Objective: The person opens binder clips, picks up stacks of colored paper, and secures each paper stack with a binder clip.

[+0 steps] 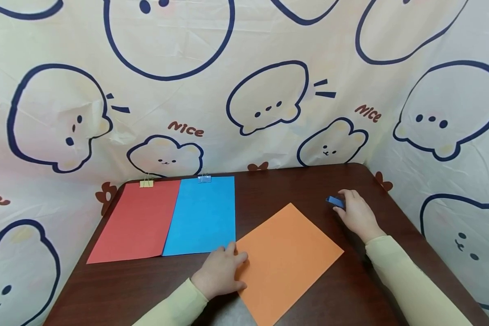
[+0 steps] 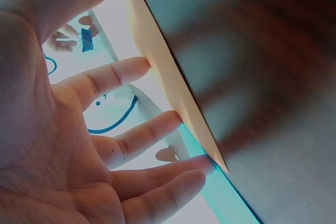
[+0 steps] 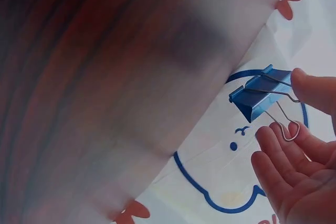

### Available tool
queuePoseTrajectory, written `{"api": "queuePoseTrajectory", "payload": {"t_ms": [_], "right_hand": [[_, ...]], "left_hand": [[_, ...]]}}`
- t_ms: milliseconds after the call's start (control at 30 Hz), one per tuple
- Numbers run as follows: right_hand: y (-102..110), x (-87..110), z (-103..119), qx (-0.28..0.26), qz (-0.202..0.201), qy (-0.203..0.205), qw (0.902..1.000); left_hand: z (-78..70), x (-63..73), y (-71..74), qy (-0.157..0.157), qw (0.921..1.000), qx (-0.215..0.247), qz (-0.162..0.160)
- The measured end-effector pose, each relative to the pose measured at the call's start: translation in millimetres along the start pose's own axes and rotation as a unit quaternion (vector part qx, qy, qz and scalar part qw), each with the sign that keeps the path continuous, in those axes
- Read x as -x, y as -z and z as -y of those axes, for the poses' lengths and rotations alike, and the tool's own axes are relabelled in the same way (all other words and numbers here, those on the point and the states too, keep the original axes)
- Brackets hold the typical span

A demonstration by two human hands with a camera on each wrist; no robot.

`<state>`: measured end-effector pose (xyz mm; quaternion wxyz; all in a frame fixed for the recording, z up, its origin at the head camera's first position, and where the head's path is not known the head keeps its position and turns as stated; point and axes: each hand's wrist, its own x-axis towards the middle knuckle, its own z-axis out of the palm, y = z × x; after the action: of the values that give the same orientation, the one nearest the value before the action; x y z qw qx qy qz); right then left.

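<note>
My right hand [image 1: 357, 216] holds a blue binder clip [image 3: 262, 92] above the far right of the table, thumb on one wire handle and fingers at the other. In the head view the same clip [image 1: 336, 202] shows at my fingertips. My left hand [image 1: 220, 273] has its fingers spread, fingertips at the left edge of an orange sheet [image 1: 289, 262] that lies turned cornerwise. Seen from the left wrist, the fingers [image 2: 131, 135] reach to the edge of that sheet.
A red sheet [image 1: 136, 222] and a blue sheet [image 1: 203, 215] lie side by side at the table's [image 1: 277, 185] back left. A yellow binder clip [image 1: 146, 184] grips the red one and a light blue clip [image 1: 204, 179] the blue one. A printed cloth [image 1: 212, 104] hangs behind.
</note>
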<state>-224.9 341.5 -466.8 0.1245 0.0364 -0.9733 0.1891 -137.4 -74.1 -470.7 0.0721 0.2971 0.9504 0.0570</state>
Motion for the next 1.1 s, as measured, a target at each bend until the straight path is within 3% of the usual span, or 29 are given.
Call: {"api": "queuePoseTrajectory", "payload": {"t_ms": [567, 1100], "right_hand": [[-1.6, 17.7, 32.7, -0.03, -0.002, 0.043, 0.9987], [-9.5, 31.0, 38.1, -0.027, -0.009, 0.058, 0.9979]], "left_hand": [[-2.3, -3.7, 2.0, 0.003, 0.9996, -0.027, 0.01], [-5.9, -7.6, 2.2, 0.024, 0.9984, -0.032, -0.039]]}}
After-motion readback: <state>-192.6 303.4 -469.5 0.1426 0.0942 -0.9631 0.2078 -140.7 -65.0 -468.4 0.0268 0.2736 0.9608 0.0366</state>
